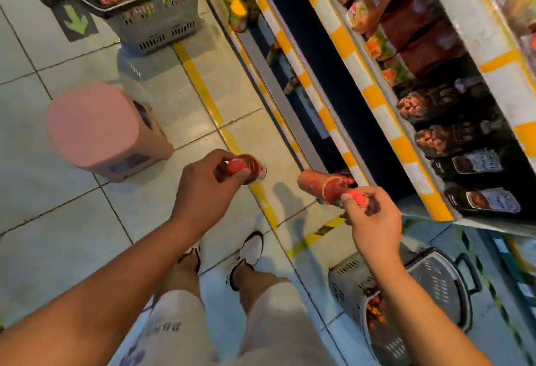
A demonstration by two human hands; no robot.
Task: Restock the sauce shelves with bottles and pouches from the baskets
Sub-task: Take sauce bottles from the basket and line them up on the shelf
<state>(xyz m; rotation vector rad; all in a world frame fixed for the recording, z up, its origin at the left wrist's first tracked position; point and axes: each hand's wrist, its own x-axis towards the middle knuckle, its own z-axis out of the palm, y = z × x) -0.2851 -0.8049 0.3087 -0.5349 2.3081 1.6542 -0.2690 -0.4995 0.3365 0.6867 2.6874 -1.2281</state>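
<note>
Presently, right hand (369, 220): grip pinches bottle (324, 187) cap; long axis points at shelf (377, 98), nearer.
Left hand (208, 182): grip holds second bottle (249, 168).

Both hands, left (207, 182) and right (368, 217), each grip 1 red-capped sauce bottle (324, 185) beside the shelves (377, 98).

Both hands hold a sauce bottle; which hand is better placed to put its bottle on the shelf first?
The right hand: its bottle already points at the shelf edge. The left hand holds its bottle farther out, over the floor.
</note>
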